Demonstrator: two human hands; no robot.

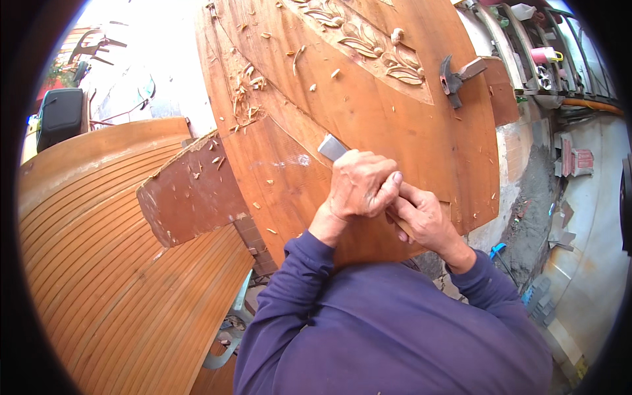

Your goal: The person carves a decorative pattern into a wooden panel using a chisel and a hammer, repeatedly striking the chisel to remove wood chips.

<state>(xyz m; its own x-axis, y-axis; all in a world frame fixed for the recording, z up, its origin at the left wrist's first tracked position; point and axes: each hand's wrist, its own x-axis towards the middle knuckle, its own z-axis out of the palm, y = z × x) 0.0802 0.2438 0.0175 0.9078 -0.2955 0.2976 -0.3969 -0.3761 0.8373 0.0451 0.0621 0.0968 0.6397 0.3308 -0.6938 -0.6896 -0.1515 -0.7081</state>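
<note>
A chisel [332,147] lies low over a large wooden panel [368,125], its flat metal blade pointing up and to the left. My left hand [362,183] is closed around it just behind the blade. Behind that, my right hand [424,217] is wrapped round the rear of the chisel, where the handle is mostly hidden by my fingers. The blade tip sits by the edge of a shallow recess cut across the panel. Carved leaves and flowers [368,46] stand in relief on the panel's far part. Curled wood shavings [247,92] lie in the recess at the far left.
A hammer [454,82] rests on the panel at the far right. Reddish-brown boards [191,191] stick out beneath the panel at both sides. To the left is a slatted wooden surface [125,263]. A shelf at far right holds a pink mug [543,55].
</note>
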